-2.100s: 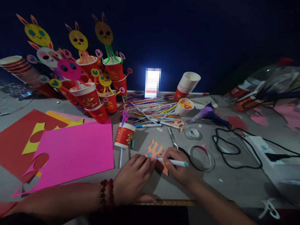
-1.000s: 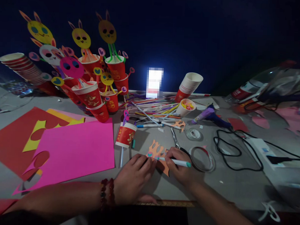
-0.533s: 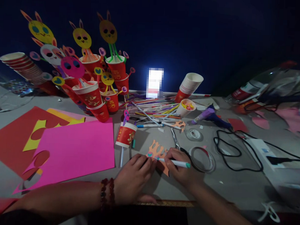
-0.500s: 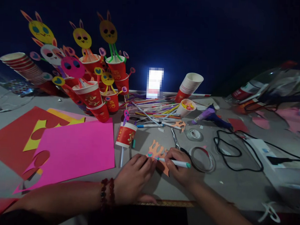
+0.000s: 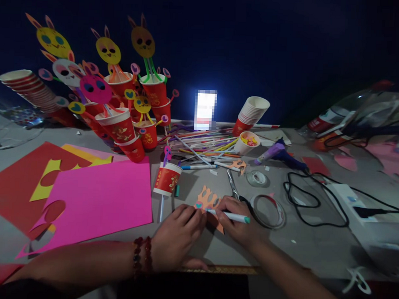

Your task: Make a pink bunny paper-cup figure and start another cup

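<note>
My right hand (image 5: pixel 234 218) is closed around a white marker (image 5: pixel 231 215) with a green end. The marker's tip rests by small round pieces on an orange paper cutout (image 5: pixel 206 197) with scalloped, cut-out edges. One piece is a pink disc with a teal heart (image 5: pixel 199 205). My left hand (image 5: pixel 178 236) holds the cutout down on the table with bent fingers, its thumb lying apart near the table edge. A small teal marker cap (image 5: pixel 177 191) stands close by. Left of it, a red paper cup (image 5: pixel 167 179) has a pink pipe-cleaner figure and a straw.
Scissors (image 5: pixel 232 184), tape rolls (image 5: pixel 267 211) and a black cord (image 5: pixel 315 199) lie to the right. Pink paper (image 5: pixel 102 203) covers the left. Behind are rabbit-faced cups (image 5: pixel 117 125), many pipe cleaners (image 5: pixel 196 143), stacked cups (image 5: pixel 253 112), a glue gun (image 5: pixel 281 154) and a lit screen (image 5: pixel 205 109).
My right hand and the marker have shifted slightly left over the cutout. The left hand stays in place. The whole view has moved a little.
</note>
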{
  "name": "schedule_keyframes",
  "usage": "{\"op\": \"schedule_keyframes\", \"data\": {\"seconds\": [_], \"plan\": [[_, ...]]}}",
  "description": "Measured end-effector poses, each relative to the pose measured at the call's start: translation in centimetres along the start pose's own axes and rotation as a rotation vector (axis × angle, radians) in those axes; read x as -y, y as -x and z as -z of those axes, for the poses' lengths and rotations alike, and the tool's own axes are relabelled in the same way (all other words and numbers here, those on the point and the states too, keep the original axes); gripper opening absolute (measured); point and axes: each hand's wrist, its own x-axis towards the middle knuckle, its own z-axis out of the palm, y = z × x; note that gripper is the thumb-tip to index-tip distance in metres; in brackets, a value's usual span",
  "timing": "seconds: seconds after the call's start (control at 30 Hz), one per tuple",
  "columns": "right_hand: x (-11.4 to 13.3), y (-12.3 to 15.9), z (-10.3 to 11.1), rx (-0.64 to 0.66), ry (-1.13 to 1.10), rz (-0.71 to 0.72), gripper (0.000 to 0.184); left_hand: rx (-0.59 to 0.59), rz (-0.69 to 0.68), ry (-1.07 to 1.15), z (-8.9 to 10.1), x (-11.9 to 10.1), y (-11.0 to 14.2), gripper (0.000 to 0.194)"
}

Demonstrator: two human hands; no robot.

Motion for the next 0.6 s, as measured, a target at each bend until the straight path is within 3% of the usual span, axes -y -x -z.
{"op": "schedule_keyframes", "data": {"seconds": [0.6], "plan": [[-0.25,0.0,-0.12,0.02,-0.003,0.013,0.021,-0.007,-0.003,0.003,0.2,-0.01,-0.01,0.103]]}}
